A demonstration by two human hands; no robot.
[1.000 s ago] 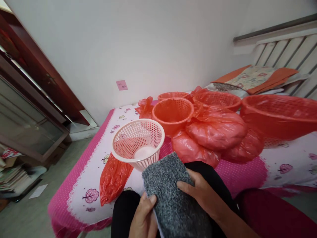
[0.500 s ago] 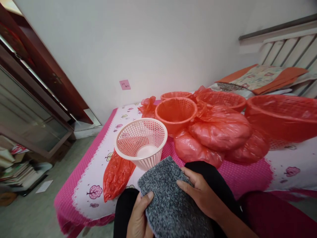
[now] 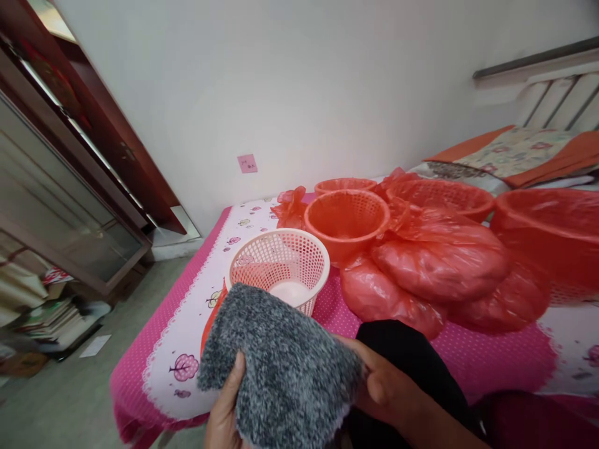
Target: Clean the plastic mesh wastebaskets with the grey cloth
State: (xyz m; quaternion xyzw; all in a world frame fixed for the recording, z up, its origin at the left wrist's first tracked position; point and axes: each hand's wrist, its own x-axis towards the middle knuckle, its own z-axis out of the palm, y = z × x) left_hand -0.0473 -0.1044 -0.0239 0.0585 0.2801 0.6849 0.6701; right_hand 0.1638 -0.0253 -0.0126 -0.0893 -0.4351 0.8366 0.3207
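A fuzzy, speckled grey cloth (image 3: pixel 285 368) is held up in front of me, its kind not clear beyond that. My left hand (image 3: pixel 225 399) grips its lower left part, thumb on top and the other fingers hidden beneath. On the right side, my right hand (image 3: pixel 381 380) is closed round the cloth's edge. Just beyond stands a pale pink mesh basket (image 3: pixel 322 255), partly covered by the cloth. A flat red plastic bag (image 3: pixel 209 327) shows a narrow strip at the cloth's left.
Red plastic bags (image 3: pixel 435 255), filled out, lie to the right. A red-lined basket (image 3: pixel 311 234) and several similar ones stand behind. All rest on a pink patterned bedcover (image 3: pixel 154 337) against a white wall. A wooden door (image 3: pixel 121 143) is at the left.
The grey cloth has swung left and up, now covering part of the pink basket and most of the flat red bag. My right hand has shifted along its edge. The view has turned slightly left.
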